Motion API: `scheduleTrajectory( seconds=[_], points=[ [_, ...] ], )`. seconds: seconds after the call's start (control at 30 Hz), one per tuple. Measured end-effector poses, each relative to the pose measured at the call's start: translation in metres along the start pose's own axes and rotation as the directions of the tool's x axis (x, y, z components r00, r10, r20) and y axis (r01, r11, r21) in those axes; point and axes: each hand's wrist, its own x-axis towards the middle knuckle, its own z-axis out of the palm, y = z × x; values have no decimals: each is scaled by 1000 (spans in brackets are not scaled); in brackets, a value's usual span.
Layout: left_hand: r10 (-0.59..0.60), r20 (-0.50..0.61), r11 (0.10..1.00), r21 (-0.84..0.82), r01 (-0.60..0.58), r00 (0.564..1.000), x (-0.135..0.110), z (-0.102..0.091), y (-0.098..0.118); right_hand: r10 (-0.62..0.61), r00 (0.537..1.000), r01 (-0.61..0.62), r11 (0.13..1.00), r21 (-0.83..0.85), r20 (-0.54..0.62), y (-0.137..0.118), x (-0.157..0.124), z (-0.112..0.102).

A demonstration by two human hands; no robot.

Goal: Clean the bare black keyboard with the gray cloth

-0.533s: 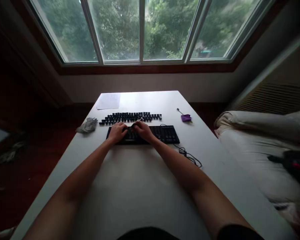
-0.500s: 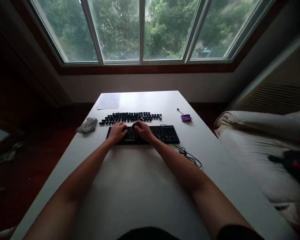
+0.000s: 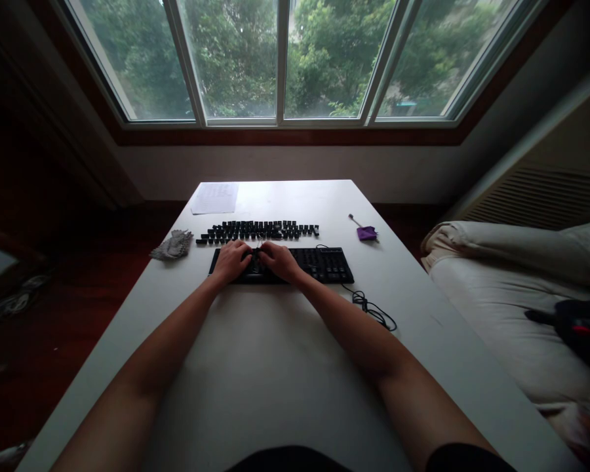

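black keyboard (image 3: 324, 263) under left hand (image 3: 232, 260), right hand (image 3: 279, 260); palms down; fingers curled, grasp unclear

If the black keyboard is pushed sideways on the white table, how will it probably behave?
The keyboard looks rigid and flat, so it would likely slide whole, not tip. Its loose cable, coiled at the right, would probably drag behind.

A white surface (image 3: 275, 367) carries 1 sheet of paper (image 3: 215, 197) at its far left corner, a crumpled grey cloth (image 3: 173, 244) at its left edge, and a small purple cloth (image 3: 366, 232) with a thin tool (image 3: 354, 218) just beside it on the right. Behind, a window (image 3: 236, 59) of 4 panes shows green trees. On the right, a bed (image 3: 501, 308) with pale bedding holds a black object (image 3: 577, 328) with a red spot.
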Motion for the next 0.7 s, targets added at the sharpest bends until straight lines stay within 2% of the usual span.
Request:
scheduleTrajectory(
  seconds=[0.2, 0.37, 0.47, 0.57, 0.7],
  points=[
    [9, -9, 1000, -1, -9, 1000, -1, -1, 0, -187, 977, 202, 968, -152, 105, -11, -2, -2],
    [10, -19, 999, -35, -10, 1000, -3, -2, 0, -221, 964, 243, 959, -143, 150, -12, -2, -14],
    [10, -21, 999, -51, -11, 1000, -3, -3, -1, -199, 967, 211, 975, -62, 158, -3, -2, -19],
    [14, -37, 998, -67, -17, 999, -4, -4, 0, -172, 972, 158, 982, 101, 160, 9, -2, -18],
    [45, -65, 992, -113, -52, 997, -6, -10, 4, -89, 983, 31, 942, 333, 160, 22, -2, -13]
  ],
)
